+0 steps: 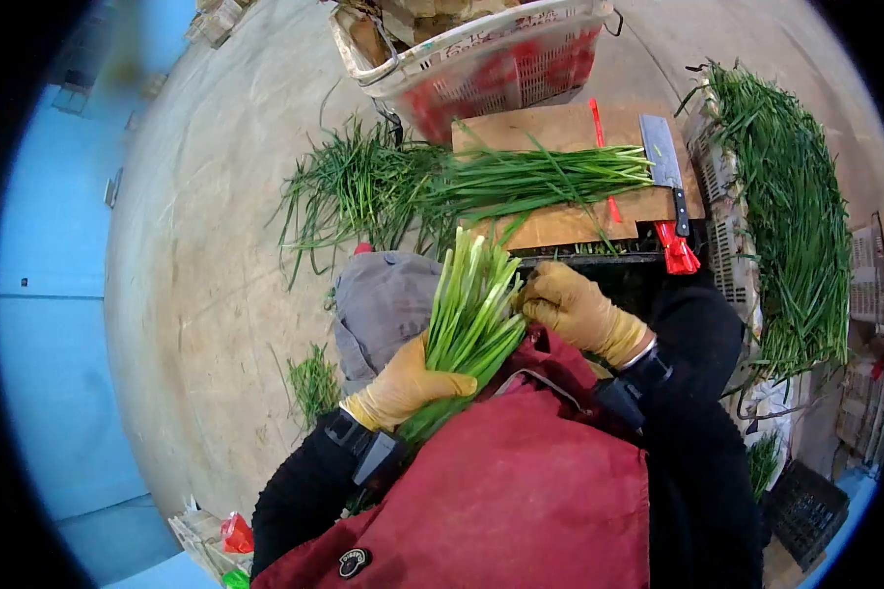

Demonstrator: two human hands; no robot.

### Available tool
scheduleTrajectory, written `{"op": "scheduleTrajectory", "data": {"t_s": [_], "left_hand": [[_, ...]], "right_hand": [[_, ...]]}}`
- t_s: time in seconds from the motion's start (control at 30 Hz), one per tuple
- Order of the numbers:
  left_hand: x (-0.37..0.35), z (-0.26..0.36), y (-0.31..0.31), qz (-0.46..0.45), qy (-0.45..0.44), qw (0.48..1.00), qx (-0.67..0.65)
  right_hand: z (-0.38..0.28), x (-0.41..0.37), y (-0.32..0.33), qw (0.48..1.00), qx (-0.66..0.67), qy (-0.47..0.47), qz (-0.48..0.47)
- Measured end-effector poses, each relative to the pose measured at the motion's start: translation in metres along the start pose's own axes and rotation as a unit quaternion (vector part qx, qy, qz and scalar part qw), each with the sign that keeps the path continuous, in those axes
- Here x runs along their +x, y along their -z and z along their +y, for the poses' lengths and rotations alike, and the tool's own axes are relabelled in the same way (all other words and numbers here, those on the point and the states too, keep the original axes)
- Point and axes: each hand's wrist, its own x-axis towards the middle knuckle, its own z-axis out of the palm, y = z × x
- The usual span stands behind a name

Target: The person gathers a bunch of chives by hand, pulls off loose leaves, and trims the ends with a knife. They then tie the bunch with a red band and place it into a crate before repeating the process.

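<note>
My left hand (413, 385), in a yellow glove, is wrapped round a bunch of garlic chives (471, 304), held tilted over my lap with the pale stem ends up. My right hand (572, 306), gloved alike, is closed with curled fingers at the right edge of this bunch; whatever it pinches is too small to make out. Beyond my hands, more cut chives (550, 177) lie across a cardboard sheet (560, 231). A cleaver (664, 157) with a black handle rests on the cardboard's right side, and a red strip (599, 128) runs under those chives.
A loose heap of chives (363, 182) lies left of the cardboard. At the right stands a crate (727, 236) piled with chives. Behind is a white and red basket (491, 74). A small clump (312, 385) lies on the floor, and a black crate (805, 510) sits lower right.
</note>
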Motion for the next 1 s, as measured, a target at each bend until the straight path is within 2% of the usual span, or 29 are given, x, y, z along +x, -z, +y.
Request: {"op": "scheduleTrajectory", "data": {"t_s": [0.13, 0.27, 0.33, 0.43, 0.5, 0.53, 0.57, 0.67, 0.7, 0.83, 0.93, 1.0], "left_hand": [[-0.001, 0.003, -0.001, -0.018, 0.003, 1.0, -0.001], [-0.004, 0.002, 0.002, 0.008, -0.018, 1.0, 0.017], [-0.006, 0.0, 0.005, 0.009, -0.013, 1.0, 0.004], [-0.002, -0.004, 0.009, -0.001, -0.008, 1.0, 0.009], [-0.003, 0.0, 0.004, 0.006, -0.004, 1.0, 0.006], [-0.004, 0.001, 0.001, 0.01, 0.0, 1.0, 0.006], [-0.004, 0.002, -0.001, 0.005, -0.001, 1.0, 0.013], [-0.002, 0.003, -0.006, -0.012, -0.01, 0.999, 0.031], [0.0, 0.001, -0.007, -0.016, -0.016, 0.999, 0.032], [0.001, -0.001, -0.007, -0.024, -0.03, 0.998, 0.045], [0.001, 0.0, -0.007, -0.023, -0.019, 0.998, 0.056], [0.001, -0.001, -0.006, -0.021, -0.015, 0.998, 0.055]], "right_hand": [[0.005, -0.005, -0.019, 0.99, -0.086, -0.022, 0.109], [0.046, -0.012, 0.007, 0.962, -0.116, -0.133, 0.207], [0.032, -0.017, 0.032, 0.964, -0.044, -0.21, 0.155], [0.012, -0.022, 0.049, 0.939, -0.017, -0.338, 0.064], [-0.003, -0.015, 0.047, 0.988, -0.063, -0.124, 0.067], [-0.013, -0.009, 0.042, 0.994, -0.084, -0.014, 0.069], [-0.023, -0.003, 0.037, 0.993, -0.109, 0.016, 0.04], [-0.027, 0.007, 0.02, 0.966, -0.238, -0.003, -0.099], [-0.024, 0.009, 0.016, 0.956, -0.269, 0.005, -0.12], [-0.021, 0.013, 0.014, 0.937, -0.308, 0.015, -0.163], [-0.019, 0.01, 0.009, 0.915, -0.36, -0.006, -0.183], [-0.02, 0.01, 0.005, 0.921, -0.344, -0.04, -0.178]]}}
